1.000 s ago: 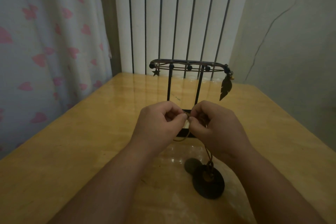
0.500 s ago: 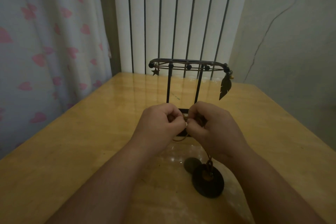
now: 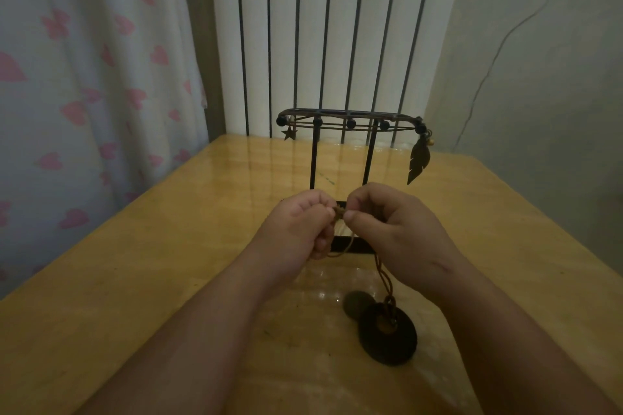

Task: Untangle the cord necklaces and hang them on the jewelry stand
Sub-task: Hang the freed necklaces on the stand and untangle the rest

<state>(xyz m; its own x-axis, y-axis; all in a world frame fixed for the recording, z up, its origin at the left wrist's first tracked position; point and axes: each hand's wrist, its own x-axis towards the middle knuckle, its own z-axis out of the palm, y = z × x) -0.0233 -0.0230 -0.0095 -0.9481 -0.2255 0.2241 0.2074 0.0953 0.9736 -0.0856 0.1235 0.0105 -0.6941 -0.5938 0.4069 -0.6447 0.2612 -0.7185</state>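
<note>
Closest to the camera, a dark, matte disc pendant (image 3: 387,337) with a hole in its middle lies flat on the glossy wooden table (image 3: 135,263). A dim oval shape sits just beside it, and whether that is a second pendant or a shadow cannot be told. From the disc a thin brown cord necklace (image 3: 384,276), its strands twisted round each other, rises to the hands.

Both hands are curled tight. The left hand (image 3: 296,229) pinches the cord between thumb and forefinger, its other fingers folded into the palm. The right hand (image 3: 394,229) pinches it the same way from the other side. The fingertips nearly meet over a small knot (image 3: 339,212), and a slack loop of cord droops below them.

Just behind the hands stands the jewelry stand (image 3: 350,118). It is thin black metal, with a flat rectangular base, two slender uprights and a rounded oblong top rail. The rail carries small black beads and cords. A star charm (image 3: 288,133) hangs at its left end and a metal feather charm (image 3: 419,160) at its right.

Farther back, a white curtain (image 3: 84,77) printed with pink hearts falls in soft folds on the left. White vertical slats (image 3: 337,27) with dark gaps fill the middle, and a plain pale wall (image 3: 539,77) with a thin crack stands on the right.
</note>
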